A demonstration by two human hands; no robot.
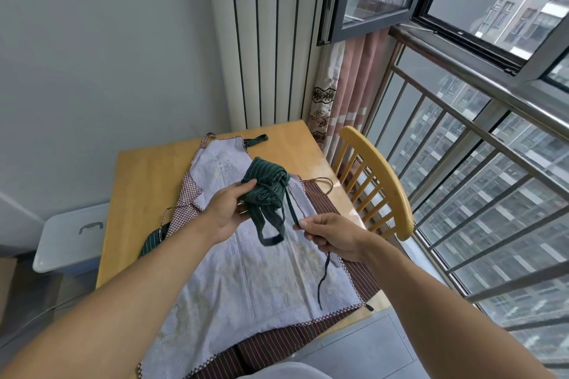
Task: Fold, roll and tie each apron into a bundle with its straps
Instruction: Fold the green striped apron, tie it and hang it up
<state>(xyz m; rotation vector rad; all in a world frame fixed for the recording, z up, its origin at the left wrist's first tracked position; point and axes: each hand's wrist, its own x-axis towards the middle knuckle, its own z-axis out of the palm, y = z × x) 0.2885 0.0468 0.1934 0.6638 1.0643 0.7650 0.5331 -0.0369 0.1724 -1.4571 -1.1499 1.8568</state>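
One rolled bundle of dark green striped apron cloth [265, 182] sits gripped in the left hand [226, 211] above the table's middle. At its four o'clock, the right hand [331, 235] pinches a dark green strap [291, 208] running from the bundle. Beneath lies a pale lilac apron with checked trim [258, 280], spread over a brown striped apron [360, 274] on the light wooden table [141, 181]. A yellow wooden chair [381, 178] stands at three o'clock, a railed window [480, 163] beyond it, and a white plastic lidded box [69, 237] at nine o'clock.
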